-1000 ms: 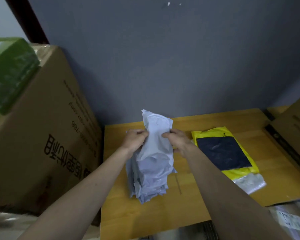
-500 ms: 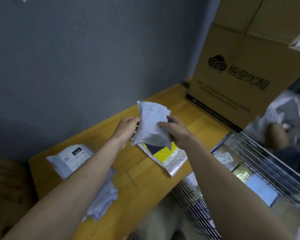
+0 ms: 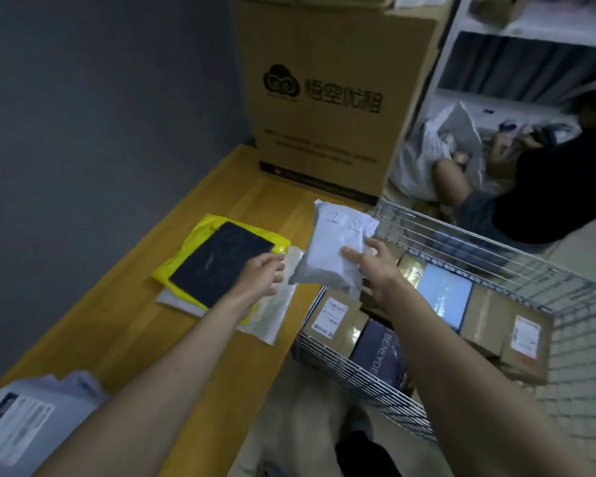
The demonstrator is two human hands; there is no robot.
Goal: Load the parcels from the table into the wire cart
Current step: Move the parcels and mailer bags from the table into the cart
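Observation:
A grey plastic mailer parcel (image 3: pixel 334 246) is held in the air at the table's right edge, by the near corner of the wire cart (image 3: pixel 461 242). My right hand (image 3: pixel 372 266) grips it from its right side, thumb across the front. My left hand (image 3: pixel 260 277) hovers just left of the parcel with relaxed fingers, apart from it. A yellow parcel with a dark panel (image 3: pixel 221 259) lies flat on the wooden table (image 3: pixel 124 325). More grey mailers (image 3: pixel 25 421) lie at the table's near left corner. Several boxed parcels (image 3: pixel 496 325) fill the cart.
A tall printed cardboard box (image 3: pixel 324 98) stands at the table's far end beside the cart. A person in dark clothes (image 3: pixel 537 187) sits on the floor behind the cart, by white shelving (image 3: pixel 516 36). A grey wall runs along the table's left side.
The view swung right, to the cart. The grey parcel moved right to the cart's corner. My left hand let go of it; my right hand alone holds it.

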